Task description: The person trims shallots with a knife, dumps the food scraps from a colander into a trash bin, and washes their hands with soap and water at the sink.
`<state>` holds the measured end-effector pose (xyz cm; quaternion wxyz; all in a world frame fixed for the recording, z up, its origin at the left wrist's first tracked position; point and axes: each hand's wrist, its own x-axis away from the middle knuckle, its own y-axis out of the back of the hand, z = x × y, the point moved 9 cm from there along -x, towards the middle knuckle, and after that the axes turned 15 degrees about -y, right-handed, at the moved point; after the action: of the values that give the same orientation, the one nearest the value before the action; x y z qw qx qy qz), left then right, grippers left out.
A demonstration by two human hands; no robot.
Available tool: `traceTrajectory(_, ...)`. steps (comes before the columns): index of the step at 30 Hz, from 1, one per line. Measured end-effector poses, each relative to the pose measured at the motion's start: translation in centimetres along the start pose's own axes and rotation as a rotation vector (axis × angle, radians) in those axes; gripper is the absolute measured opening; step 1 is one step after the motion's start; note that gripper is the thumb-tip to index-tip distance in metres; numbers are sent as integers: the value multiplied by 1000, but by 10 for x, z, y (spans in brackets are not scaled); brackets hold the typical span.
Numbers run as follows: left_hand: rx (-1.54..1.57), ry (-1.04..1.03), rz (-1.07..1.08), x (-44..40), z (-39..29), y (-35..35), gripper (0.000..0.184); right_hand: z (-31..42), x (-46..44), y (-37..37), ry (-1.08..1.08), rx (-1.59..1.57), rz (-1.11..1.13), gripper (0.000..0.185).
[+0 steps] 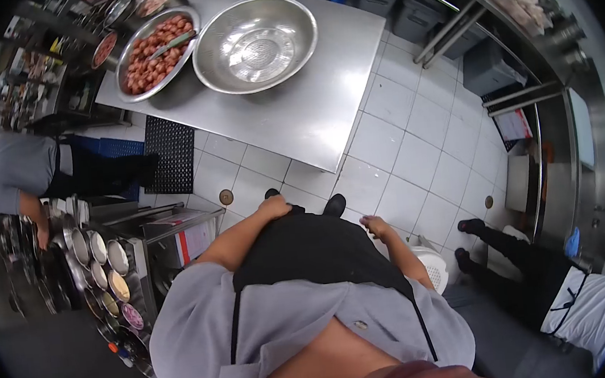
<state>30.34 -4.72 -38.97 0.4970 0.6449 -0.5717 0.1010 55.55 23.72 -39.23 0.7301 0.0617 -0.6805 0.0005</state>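
Note:
My left hand (274, 208) is curled at the upper left edge of my black apron (308, 250). A bit of dark material shows beside its fingers, and I cannot make out whether it is held. My right hand (375, 227) hangs by the apron's right side with its fingers partly apart and nothing visible in them. Ahead of both hands is a steel table (296, 127). On it stand a large metal bowl (259, 84) with nothing in it and a second metal bowl (140, 95) of small reddish-brown pieces, with a long-handled utensil (172, 44) lying on top.
A white perforated container (433, 270) stands right of me. A co-worker in grey (23, 165) reaches over food containers (97, 249) at left. Another person's dark-trousered legs (501, 250) are at right. Grey bins (491, 65) sit under the right counter, beyond the tiled floor (413, 127).

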Motion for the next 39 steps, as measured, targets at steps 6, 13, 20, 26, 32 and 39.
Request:
traceTrajectory(6,1826,26,158,33,-154,34,37,90,1,-70,78,-517,389,45)
traceTrajectory(13,1434,-111,-130,26,-155,23,49,130,6,-121,255,-811,341,48)
traceTrajectory(20,261,-271,-188,12,-15,2,39,129,68,-60,321,376,-378,37)
traceTrajectory(26,242,10,-471,84,66,75,44,32,9,21,271,75,-494,27)
traceTrajectory(32,1234,-60,-815,158,9,224,31,-3,25,72,17,-600,-227,23)
traceTrajectory(39,1264,-285,-956,148,-87,320,31,54,4,107,208,-582,-267,26)
